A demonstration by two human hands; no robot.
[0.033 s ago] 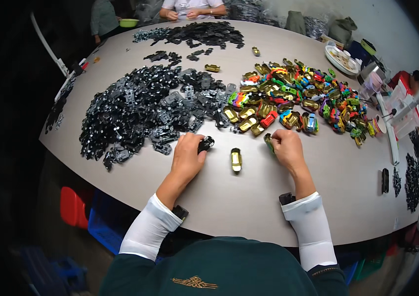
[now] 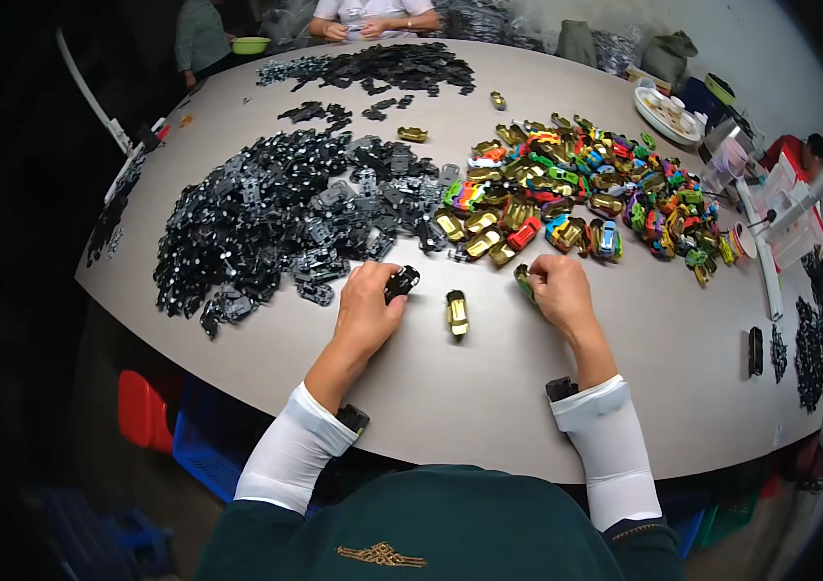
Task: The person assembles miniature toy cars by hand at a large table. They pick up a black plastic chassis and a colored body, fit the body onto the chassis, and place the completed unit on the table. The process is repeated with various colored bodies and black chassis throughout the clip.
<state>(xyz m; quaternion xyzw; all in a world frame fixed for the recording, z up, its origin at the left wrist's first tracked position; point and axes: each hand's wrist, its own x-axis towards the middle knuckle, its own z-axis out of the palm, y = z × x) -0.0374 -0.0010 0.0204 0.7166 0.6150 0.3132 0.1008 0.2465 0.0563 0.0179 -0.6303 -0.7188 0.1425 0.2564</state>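
Black plastic toy-car chassis is sitting pinched in your left hand. Your right hand is clamping a green toy-car shell; be lining them up squarely at centre frame.

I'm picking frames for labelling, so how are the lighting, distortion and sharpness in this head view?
Head view: even overhead light and soft shadows on the grey table; strong fisheye bending at the table edge, with dark corners; the left hand on a black part, the right hand and the gold toy car are fairly sharp; the far black pile is too small to resolve.
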